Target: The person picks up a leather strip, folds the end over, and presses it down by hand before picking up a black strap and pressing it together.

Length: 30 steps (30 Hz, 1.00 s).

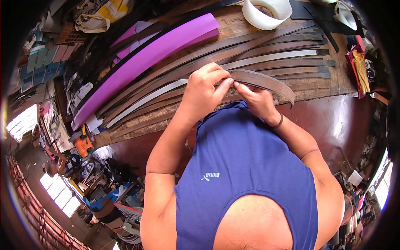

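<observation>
A brown, belt-like strip (266, 81) is pinched between the fingers and thumb of my left hand (205, 89). From there it arches over my right hand (258, 102), its free end hanging down to the right. My right hand is closed as well, thumb and fingertips at the strip's edge just beside my left thumb. The part between my fingertips is too small to make out. Below both hands, several long brown strips (275, 63) lie side by side on the wooden table (341, 79), with pale strips (143, 98) among them.
Along the table's left lies a long purple sheet (166, 48) with black strips. A white ring-shaped roll (268, 16) sits at the far edge. A yellow and red bundle (359, 68) is at the right. An orange object (83, 145) hangs at the near left corner.
</observation>
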{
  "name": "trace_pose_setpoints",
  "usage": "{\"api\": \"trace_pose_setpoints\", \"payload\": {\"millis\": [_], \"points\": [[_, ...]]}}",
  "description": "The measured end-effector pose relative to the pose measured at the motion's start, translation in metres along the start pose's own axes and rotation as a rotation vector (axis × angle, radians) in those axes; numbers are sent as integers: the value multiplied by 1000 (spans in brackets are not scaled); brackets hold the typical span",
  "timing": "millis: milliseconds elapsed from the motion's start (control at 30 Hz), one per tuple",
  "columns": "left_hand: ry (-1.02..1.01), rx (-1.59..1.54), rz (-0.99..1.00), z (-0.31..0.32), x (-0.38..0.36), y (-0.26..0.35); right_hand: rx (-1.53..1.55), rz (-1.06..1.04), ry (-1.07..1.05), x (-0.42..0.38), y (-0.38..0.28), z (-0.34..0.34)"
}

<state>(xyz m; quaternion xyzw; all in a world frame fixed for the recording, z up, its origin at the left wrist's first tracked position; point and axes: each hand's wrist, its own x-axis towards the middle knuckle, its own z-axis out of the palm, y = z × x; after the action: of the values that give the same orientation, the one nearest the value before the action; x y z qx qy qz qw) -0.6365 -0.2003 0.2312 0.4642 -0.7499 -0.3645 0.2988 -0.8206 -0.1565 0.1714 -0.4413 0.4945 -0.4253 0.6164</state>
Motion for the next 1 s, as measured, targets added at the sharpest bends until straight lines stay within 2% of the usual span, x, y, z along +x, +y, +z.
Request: {"api": "trace_pose_setpoints", "payload": {"millis": [300, 400, 600, 700, 900, 1000], "points": [[-95, -91, -23, 1, -3, -10, -227, -58, -36, -2, -2, -3], [-110, -116, -39, 1, -2, -13, -231, -83, -21, -5, -10, 2], [-158, -155, -14, -3, 0, -14, -149, 15, -11, -6, -9, -3], [-172, -119, -17, -4, 1, -15, -151, -17, 0, -6, -5, -1], [-154, -53, 65, -1, 1, -18, -212, 33, -45, -6, -19, 1], [-154, -133, 79, -3, -2, -22, -271, -21, -47, -7, -25, 3]]}}
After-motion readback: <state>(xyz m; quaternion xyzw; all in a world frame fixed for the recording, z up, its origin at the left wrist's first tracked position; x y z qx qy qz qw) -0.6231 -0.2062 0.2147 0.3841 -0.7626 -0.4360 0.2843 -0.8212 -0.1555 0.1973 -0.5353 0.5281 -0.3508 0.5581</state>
